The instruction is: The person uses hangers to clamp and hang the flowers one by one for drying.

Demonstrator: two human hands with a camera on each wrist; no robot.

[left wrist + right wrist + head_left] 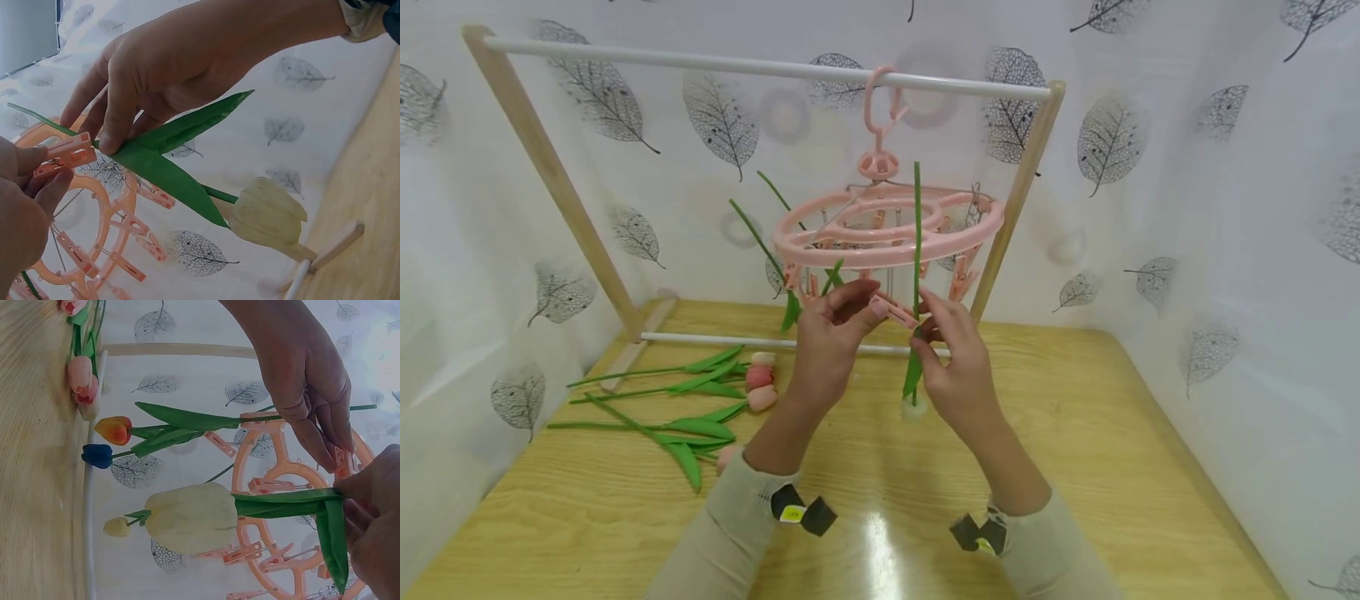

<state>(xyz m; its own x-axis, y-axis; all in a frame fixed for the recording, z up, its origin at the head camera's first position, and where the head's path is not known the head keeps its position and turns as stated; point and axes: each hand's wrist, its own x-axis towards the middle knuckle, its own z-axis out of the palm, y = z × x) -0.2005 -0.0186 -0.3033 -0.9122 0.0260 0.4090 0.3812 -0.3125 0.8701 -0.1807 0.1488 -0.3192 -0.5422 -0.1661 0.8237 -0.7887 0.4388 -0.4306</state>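
Note:
My left hand (827, 346) pinches a pink clothespin (895, 311) that hangs from the round pink drying hanger (880, 254). In my right hand (958, 358) is a white artificial tulip (267, 212), its stem pinched between thumb and fingers. The flower hangs head down, and its stem rises in front of the hanger's ring. At the clothespin's tip the stem meets the jaws, close to the right fingertips. Behind it, an orange tulip (114, 430), a blue tulip (97, 456) and a small yellow tulip (116, 527) hang head down by the hanger.
The hanger hooks over the white top bar (700, 60) of a wood-sided rack. Several pink tulips (760, 396) with green stems (625, 425) lie at the left of the wooden table (1075, 467). A leaf-print curtain (1112, 150) surrounds the table. More clothespins (242, 552) dangle from the ring.

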